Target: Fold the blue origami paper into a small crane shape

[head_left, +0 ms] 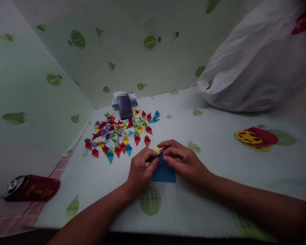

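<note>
A sheet of blue paper (164, 173) lies near the front middle of the table, with its upper part between my two hands. My left hand (144, 166) pinches its upper left edge between thumb and fingertips. From the other side, my right hand (181, 159) has its thumb and fingers closed on the top of the sheet; the fingertips partly hide the upper edge. Beyond my left hand spreads a loose pile of small folded paper pieces in several colours, among them a red folded piece (147, 140) and a blue folded piece (110, 156).
A red drink can (33, 188) is at the left edge. Behind the pile stand a tissue box (135, 99) and a blurred purple object (125, 107). At the right lie yellow and red paper cut-outs (255, 137), below a large white plastic bag (250, 68).
</note>
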Available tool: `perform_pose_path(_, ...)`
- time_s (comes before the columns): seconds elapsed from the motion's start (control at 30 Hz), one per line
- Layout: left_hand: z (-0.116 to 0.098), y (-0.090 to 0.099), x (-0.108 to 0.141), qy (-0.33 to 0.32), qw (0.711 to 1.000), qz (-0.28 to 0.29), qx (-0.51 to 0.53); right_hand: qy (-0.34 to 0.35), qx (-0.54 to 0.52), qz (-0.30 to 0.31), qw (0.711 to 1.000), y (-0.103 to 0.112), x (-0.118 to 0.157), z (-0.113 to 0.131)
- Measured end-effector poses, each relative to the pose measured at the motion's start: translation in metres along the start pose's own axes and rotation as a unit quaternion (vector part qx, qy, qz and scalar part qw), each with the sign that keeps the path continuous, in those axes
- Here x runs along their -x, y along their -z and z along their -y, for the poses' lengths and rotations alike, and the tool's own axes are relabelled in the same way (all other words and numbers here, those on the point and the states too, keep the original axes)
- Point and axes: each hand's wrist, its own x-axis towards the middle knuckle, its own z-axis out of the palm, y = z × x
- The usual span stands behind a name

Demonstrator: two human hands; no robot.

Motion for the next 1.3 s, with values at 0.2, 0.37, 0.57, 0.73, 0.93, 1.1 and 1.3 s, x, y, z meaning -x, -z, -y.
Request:
perform_pose_path(0.2,-0.0001,-0.0001,0.0014,-0.014,1.000,0.002,-0.005,0.007,0.000,-0.011,1.000,-0.0016,-0.0004,0.0009)
perform_pose_path(0.37,0.0000,-0.0001,0.0013,-0.008,1.000,0.004,-0.002,0.012,0.012,-0.024,1.000,-0.0014,-0.0002,0.0033)
perform_pose_path(0.57,0.0005,0.0003,0.0012,-0.012,1.000,0.007,-0.008,0.037,0.033,-0.027,0.998,-0.0004,-0.0006,0.0019)
perform_pose_path(0.73,0.0013,0.0004,0.0017,-0.016,1.000,0.002,-0.004,0.057,0.036,-0.044,0.997,-0.0019,-0.0001,0.0004)
perform_pose_path(0.93,0.0023,0.0000,0.0019,-0.013,1.000,-0.025,0.001,0.047,0.049,-0.079,0.995,-0.0014,-0.0010,-0.0008)
perform_pose_path(1.1,0.0023,-0.0003,0.0022,-0.049,0.997,-0.032,-0.044,0.029,0.028,-0.044,0.998,-0.0017,-0.0009,-0.0018)
perform_pose_path(1.3,0.0029,-0.0005,0.0024,-0.091,0.992,-0.022,-0.085,0.043,0.031,-0.025,0.998,-0.0007,0.0000,-0.0018)
